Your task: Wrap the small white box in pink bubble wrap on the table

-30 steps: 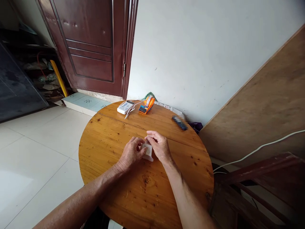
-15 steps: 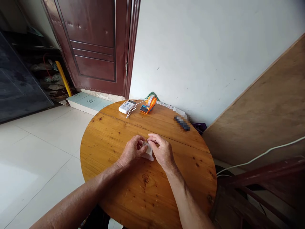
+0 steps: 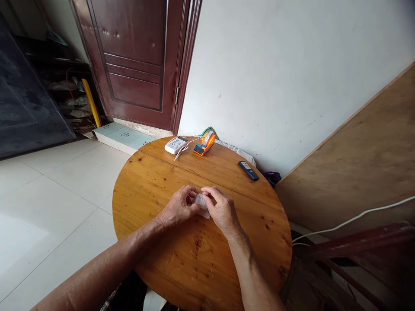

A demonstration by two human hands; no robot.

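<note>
A small, whitish, see-through packet (image 3: 203,209) is between my two hands, low over the wooden table. My left hand (image 3: 182,204) is closed on its left side, thumb across the front and fingers curled behind. At the upper right edge, my right hand (image 3: 223,209) has thumb and index finger bent together on the packet. My fingers cover much of its top, and what it contains cannot be made out.
Toward the back of the round table (image 3: 155,216) lie a white power-bank-like box (image 3: 175,145) with a white cable, an orange tape dispenser (image 3: 205,144) and a dark remote-like device (image 3: 248,170). Behind them are the wall (image 3: 259,86) and a brown door (image 3: 132,52).
The view has shifted slightly. My right thumb and fingers have moved a little at the packet's top edge, and more of its front shows flat. Both hands stay on it.
</note>
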